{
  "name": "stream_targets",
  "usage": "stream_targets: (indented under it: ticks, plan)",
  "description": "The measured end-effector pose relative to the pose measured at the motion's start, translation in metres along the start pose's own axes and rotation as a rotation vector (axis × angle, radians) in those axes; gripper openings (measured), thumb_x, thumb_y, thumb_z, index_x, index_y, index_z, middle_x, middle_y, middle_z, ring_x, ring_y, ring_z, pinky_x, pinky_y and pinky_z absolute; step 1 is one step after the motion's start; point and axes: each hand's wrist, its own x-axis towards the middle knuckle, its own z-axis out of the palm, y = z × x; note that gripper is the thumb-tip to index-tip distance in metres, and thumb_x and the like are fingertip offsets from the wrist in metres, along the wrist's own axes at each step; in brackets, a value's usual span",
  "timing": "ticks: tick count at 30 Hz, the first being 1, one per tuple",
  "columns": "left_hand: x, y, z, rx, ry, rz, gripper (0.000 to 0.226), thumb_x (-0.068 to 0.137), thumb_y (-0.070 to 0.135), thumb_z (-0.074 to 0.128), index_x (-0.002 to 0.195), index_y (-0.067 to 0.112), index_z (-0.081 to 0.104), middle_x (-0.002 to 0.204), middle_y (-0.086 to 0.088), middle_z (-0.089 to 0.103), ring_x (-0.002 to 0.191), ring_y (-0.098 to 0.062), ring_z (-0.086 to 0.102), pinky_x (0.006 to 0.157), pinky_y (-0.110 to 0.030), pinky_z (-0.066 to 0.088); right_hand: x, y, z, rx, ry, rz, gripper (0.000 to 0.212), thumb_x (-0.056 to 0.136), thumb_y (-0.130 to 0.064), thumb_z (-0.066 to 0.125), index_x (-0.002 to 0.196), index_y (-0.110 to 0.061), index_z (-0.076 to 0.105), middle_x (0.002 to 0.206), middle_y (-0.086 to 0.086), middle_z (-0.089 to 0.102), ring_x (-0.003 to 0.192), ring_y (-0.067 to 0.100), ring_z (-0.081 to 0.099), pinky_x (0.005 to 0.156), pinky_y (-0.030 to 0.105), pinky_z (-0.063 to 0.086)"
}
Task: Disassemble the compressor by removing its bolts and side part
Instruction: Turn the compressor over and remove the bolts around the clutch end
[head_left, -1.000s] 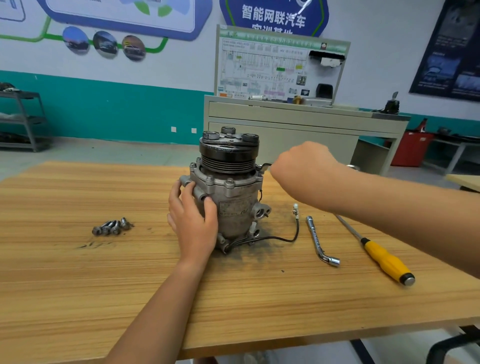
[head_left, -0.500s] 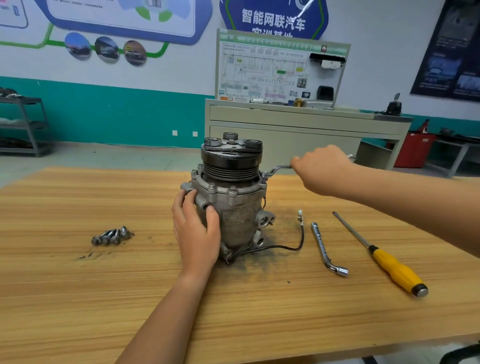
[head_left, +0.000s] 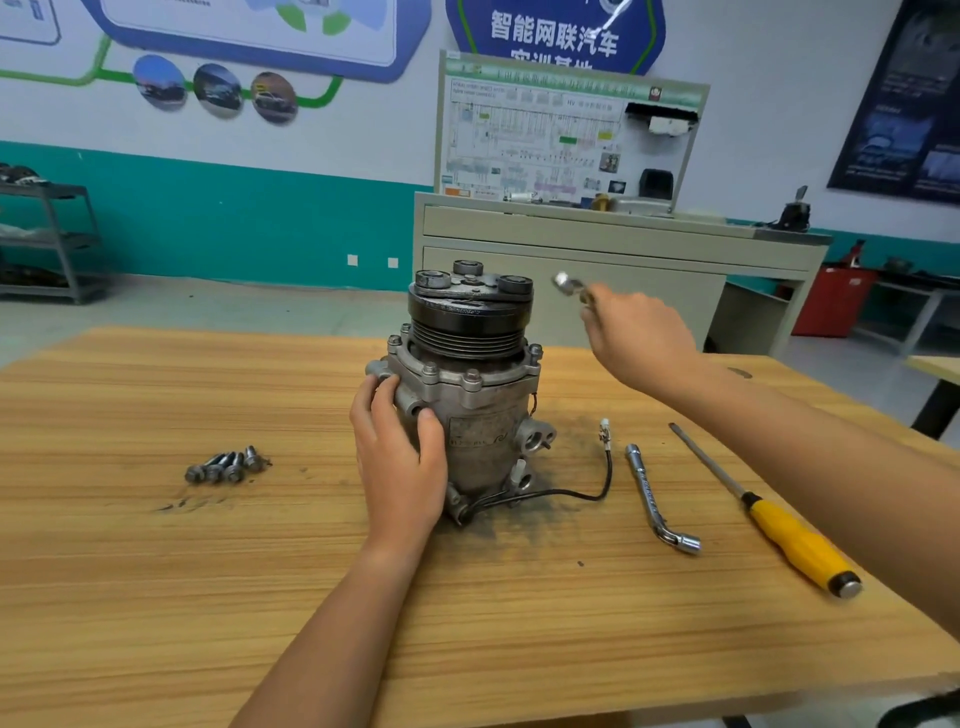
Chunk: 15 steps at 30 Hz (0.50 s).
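Note:
A grey compressor (head_left: 483, 415) stands upright on the wooden table (head_left: 208, 597), its black pulley on top. Several bolts still sit around its upper flange (head_left: 470, 376). My left hand (head_left: 397, 457) grips the left side of the body. To the right of the pulley, my right hand (head_left: 636, 332) is raised and holds a small metal wrench (head_left: 569, 285), whose socket end is lifted clear of the flange. Several removed bolts (head_left: 226, 465) lie together on the table to the left.
A bent socket wrench (head_left: 657, 499) and a yellow-handled screwdriver (head_left: 779, 525) lie on the table at the right. The compressor's black wire (head_left: 597, 478) trails to the right. Dark grime surrounds its base. A grey cabinet (head_left: 597, 249) stands behind the table.
My right hand has lifted the wrench off the flange bolt on the compressor's right side and raised it up beside the pulley. My left hand keeps its hold.

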Motion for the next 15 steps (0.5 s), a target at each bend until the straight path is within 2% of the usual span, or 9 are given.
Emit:
stream_targets:
  ticks: [2, 7, 12, 15]
  plan:
    - [0.0, 0.0, 0.0, -0.001, 0.003, 0.003, 0.058, 0.086, 0.035, 0.036, 0.137, 0.008, 0.037, 0.145, -0.003, 0.027, 0.133, -0.008, 0.026, 0.105, -0.02, 0.019, -0.015, 0.004, -0.011, 0.045, -0.004, 0.008, 0.024, 0.1, -0.021, 0.033, 0.113, -0.006, 0.045, 0.066, 0.001, 0.045, 0.057, 0.02, 0.046, 0.048, 0.03, 0.033]
    - [0.001, -0.001, -0.001, 0.018, 0.002, 0.014, 0.047, 0.093, 0.024, 0.042, 0.137, 0.006, 0.037, 0.146, -0.005, 0.026, 0.135, -0.013, 0.025, 0.106, -0.022, 0.019, -0.039, -0.005, -0.027, -0.151, -0.182, 0.008, 0.018, 0.096, -0.01, 0.037, 0.109, -0.011, 0.049, 0.061, -0.001, 0.039, 0.052, 0.012, 0.037, 0.043, 0.026, 0.026]
    - [0.0, 0.0, -0.002, 0.014, -0.007, 0.009, 0.056, 0.087, 0.033, 0.038, 0.137, 0.007, 0.037, 0.146, -0.003, 0.026, 0.136, -0.013, 0.024, 0.106, -0.023, 0.019, -0.049, -0.016, -0.029, -0.182, -0.254, -0.005, 0.02, 0.093, -0.008, 0.04, 0.108, -0.013, 0.051, 0.064, -0.001, 0.039, 0.056, 0.013, 0.04, 0.046, 0.024, 0.032]
    - [0.001, 0.0, -0.002, 0.013, 0.001, 0.012, 0.057, 0.086, 0.033, 0.038, 0.136, 0.007, 0.038, 0.146, -0.004, 0.027, 0.136, -0.013, 0.025, 0.106, -0.022, 0.018, -0.048, -0.022, -0.036, -0.206, -0.276, -0.019, 0.023, 0.091, -0.004, 0.04, 0.109, -0.012, 0.053, 0.064, -0.001, 0.036, 0.065, 0.017, 0.046, 0.056, 0.028, 0.04]
